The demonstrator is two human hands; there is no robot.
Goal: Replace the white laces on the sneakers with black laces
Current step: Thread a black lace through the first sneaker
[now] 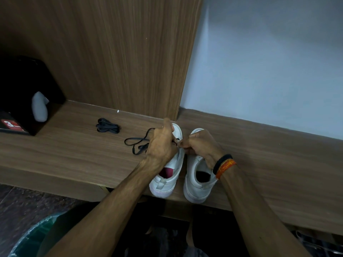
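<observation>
Two white sneakers stand side by side on a wooden ledge, toes pointing away from me: the left sneaker [167,179] and the right sneaker [197,184]. A black lace [136,142] runs from the left sneaker's eyelet area and trails in loops to the left on the ledge. My left hand [161,143] rests over the left sneaker's front, fingers closed on the black lace. My right hand [199,143] pinches the lace's end right beside it, above the gap between the sneakers. A second black lace [108,126] lies bundled further left. No white laces are visible.
A black box [22,101] with a red label and a grey object stands at the ledge's left end. A wooden panel [120,52] rises behind the ledge, a pale wall [269,62] to its right. The ledge's front edge [55,180] drops to a dark floor.
</observation>
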